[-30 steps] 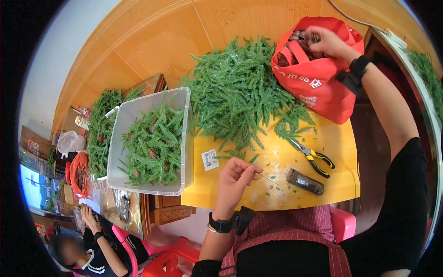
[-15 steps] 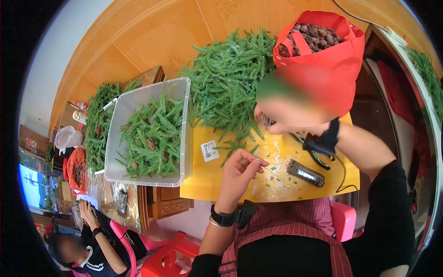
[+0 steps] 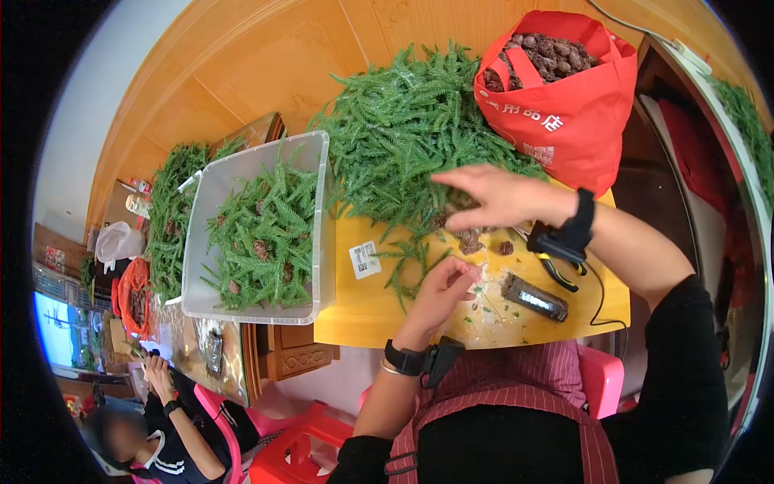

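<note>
My right hand (image 3: 508,198) hovers over the yellow table with its fingers spread and nothing visible in them. Beneath and beside it lie brown pine cones (image 3: 470,242), with one single pine cone (image 3: 505,248) a little to the right. Nearer the table's front edge, my left hand (image 3: 442,294) is closed, thumb and fingers pressed together; whatever it pinches is too small to make out. A green artificial pine sprig (image 3: 407,262) lies just beyond the left hand. Behind both hands rises a large heap of green pine sprigs (image 3: 403,137).
Left stands a clear plastic bin (image 3: 322,234) of sprigs with cones. A red bag (image 3: 564,121) of pine cones stands at the back right. Black-and-yellow pliers (image 3: 558,276) and a dark wrapped roll (image 3: 534,298) lie right. A co-worker (image 3: 173,403) sits at the lower left.
My right hand has come away from the red bag's front and opened; loose pine cones now show on the table. My left hand moved slightly right, and its thin stem no longer shows clearly.
</note>
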Available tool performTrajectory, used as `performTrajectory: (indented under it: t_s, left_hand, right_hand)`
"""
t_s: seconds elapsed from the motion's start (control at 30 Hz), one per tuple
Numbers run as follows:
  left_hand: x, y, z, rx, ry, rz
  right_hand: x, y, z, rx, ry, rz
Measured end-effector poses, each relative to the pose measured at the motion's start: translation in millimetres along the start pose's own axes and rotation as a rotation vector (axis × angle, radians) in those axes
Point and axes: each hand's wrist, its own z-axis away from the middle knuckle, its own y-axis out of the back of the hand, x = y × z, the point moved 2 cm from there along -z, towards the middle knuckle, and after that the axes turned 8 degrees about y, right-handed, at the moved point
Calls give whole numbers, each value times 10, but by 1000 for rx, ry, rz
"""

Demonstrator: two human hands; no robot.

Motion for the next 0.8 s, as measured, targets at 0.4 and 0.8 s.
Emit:
performTrajectory:
  t_s: [0.4,0.8]
  left_hand:
    - [-74,34,-102,-54,51,-115]
    - [-127,-107,-105,-183,38,-97]
  right_hand:
    - [1338,1702,199,-126,-400,570]
    - [1188,1263,235,-298,-474,1]
